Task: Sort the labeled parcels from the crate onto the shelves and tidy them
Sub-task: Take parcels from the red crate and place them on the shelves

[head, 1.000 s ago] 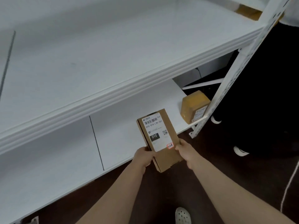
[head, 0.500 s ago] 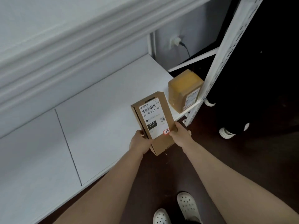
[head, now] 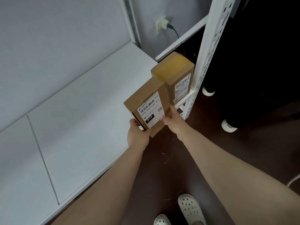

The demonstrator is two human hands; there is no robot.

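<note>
A flat brown cardboard parcel [head: 146,101] with a white label reading 010 lies over the front edge of the low white shelf [head: 84,120]. My left hand [head: 138,135] grips its near left corner. My right hand [head: 172,120] holds its near right edge. The parcel's far end touches a yellow tape-wrapped parcel [head: 174,70] that stands at the shelf's right end, its label facing me. The crate is out of sight.
A white perforated upright [head: 209,51] rises just right of the yellow parcel. Behind it a plug sits in a wall socket [head: 160,25] with a black cable. The floor is dark brown. My white clogs [head: 190,208] are at the bottom; another person's shoes [head: 227,127] stand to the right.
Both hands have carried the 010 parcel forward and down onto the low shelf, up against the yellow parcel. My view has dropped below the upper shelf.
</note>
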